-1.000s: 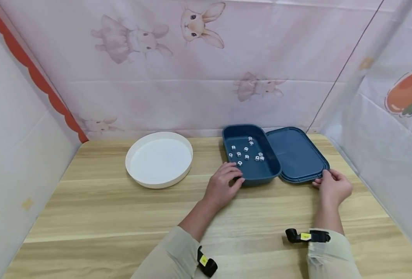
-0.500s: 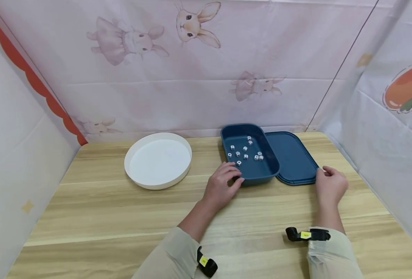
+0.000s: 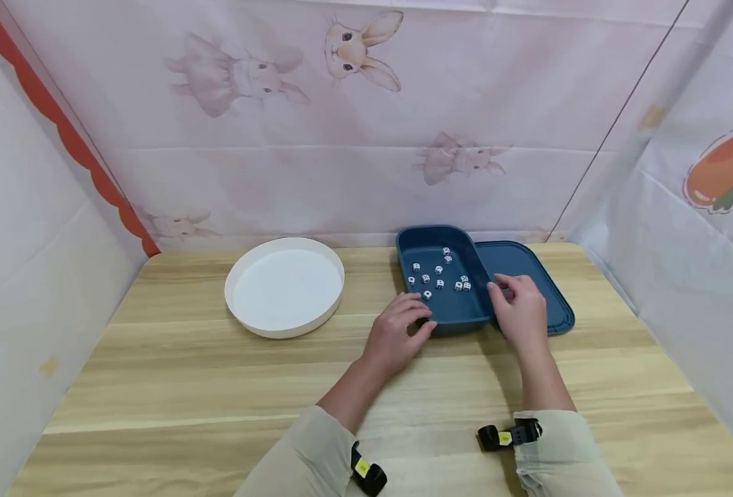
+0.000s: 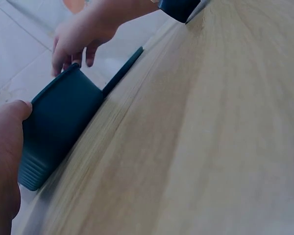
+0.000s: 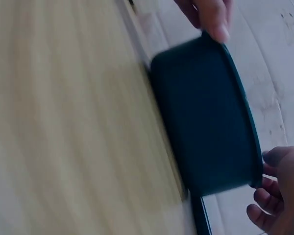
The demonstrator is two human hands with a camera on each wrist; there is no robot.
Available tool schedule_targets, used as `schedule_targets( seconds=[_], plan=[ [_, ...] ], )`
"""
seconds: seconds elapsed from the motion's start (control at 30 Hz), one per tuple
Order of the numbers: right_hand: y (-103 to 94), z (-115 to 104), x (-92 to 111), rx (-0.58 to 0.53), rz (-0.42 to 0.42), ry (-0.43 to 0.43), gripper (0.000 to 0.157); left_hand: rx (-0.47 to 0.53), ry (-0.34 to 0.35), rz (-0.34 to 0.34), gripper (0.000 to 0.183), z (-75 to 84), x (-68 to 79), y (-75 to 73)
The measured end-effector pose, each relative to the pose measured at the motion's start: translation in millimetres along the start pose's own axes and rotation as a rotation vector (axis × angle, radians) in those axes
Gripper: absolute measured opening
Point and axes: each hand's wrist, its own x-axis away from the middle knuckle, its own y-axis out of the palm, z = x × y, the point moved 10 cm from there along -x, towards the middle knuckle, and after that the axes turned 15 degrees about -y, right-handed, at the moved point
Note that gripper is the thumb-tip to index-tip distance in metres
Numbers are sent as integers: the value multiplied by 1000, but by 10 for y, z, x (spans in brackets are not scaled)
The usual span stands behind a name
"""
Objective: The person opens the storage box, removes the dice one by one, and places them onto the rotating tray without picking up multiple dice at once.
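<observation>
A dark blue rectangular container [image 3: 460, 310] with several small white dice [image 3: 439, 284] scattered on its bottom stands on the table. My left hand [image 3: 397, 330] holds its near left corner, fingers over the left rim and thumb at the front rim. My right hand [image 3: 522, 310] is at the right side, thumb and fingertips right at the rim, fingers loosely bent. In the right wrist view, the right fingers [image 5: 268, 200] hang apart beside the container's corner. The matching blue lid [image 3: 543, 293] lies flat to the right, partly hidden by the container and right hand.
A round white tray [image 3: 284, 288] sits to the left on the wooden table [image 3: 217, 393]. Behind the table hangs a pink cloth with rabbit prints [image 3: 354, 52], and white cloth walls stand at both sides.
My right hand has let go of the lid's near right corner and moved left to the container's right rim. The lid has shifted left, further behind the container. My left hand has stayed put.
</observation>
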Motion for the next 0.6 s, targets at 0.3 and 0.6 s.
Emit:
schedule_targets(
  seconds=[0.3,0.6],
  plan=[
    [436,-154,58,-68,-454,5,46,-152,-84,-183,31,-24,-9,75],
    [482,-111,100,-108,-546,50,51,-394,-232,-425,54,-195,-35,-539]
  ],
)
